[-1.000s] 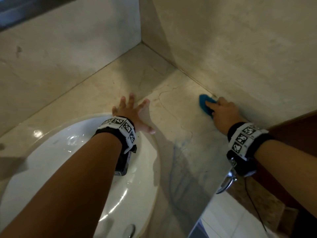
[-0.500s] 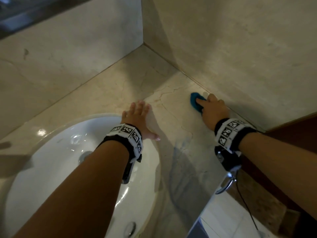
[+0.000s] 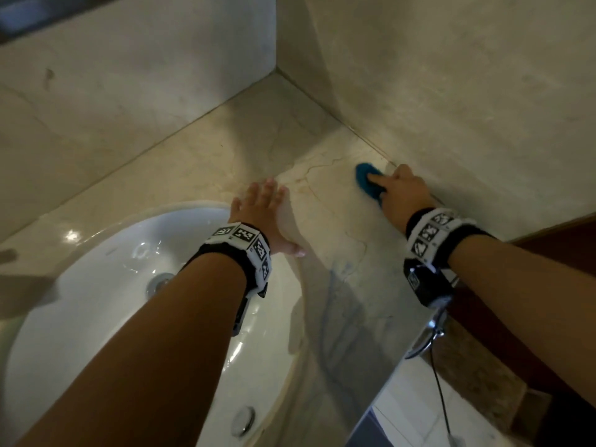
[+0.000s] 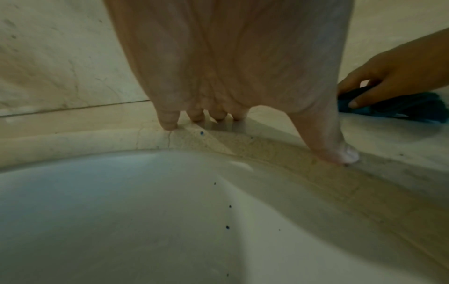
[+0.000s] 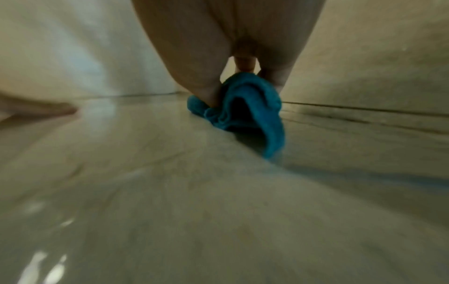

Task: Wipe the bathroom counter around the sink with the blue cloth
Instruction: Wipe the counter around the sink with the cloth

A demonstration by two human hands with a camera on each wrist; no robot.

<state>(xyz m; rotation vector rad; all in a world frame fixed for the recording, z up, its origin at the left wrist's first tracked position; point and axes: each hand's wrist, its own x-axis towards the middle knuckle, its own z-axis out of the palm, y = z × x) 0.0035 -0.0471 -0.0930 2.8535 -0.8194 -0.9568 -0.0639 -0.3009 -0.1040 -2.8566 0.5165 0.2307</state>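
The blue cloth (image 3: 366, 180) lies bunched on the beige marble counter (image 3: 325, 227), right where it meets the right wall. My right hand (image 3: 401, 188) grips it, thumb and fingers closed round the folds and pressing them down; the right wrist view shows the cloth (image 5: 255, 107) wedged under that hand (image 5: 218, 48). My left hand (image 3: 263, 211) rests flat on the counter beside the white sink (image 3: 96, 301), fingers straight and together, thumb along the rim. From the left wrist view, the left hand (image 4: 267, 92) touches the sink edge, with the right hand (image 4: 393, 76) and cloth (image 4: 401, 109) beyond.
Marble walls close the counter at the back (image 3: 145, 85) and right (image 3: 451, 91), meeting in a corner. The sink has a metal drain (image 3: 159, 282). A chrome handle (image 3: 429, 333) hangs below the counter's front edge, next to a dark wooden frame (image 3: 564, 240).
My right hand has slid the cloth along the right wall, away from me toward the back corner. The left hand's fingers, spread a second ago, now lie together.
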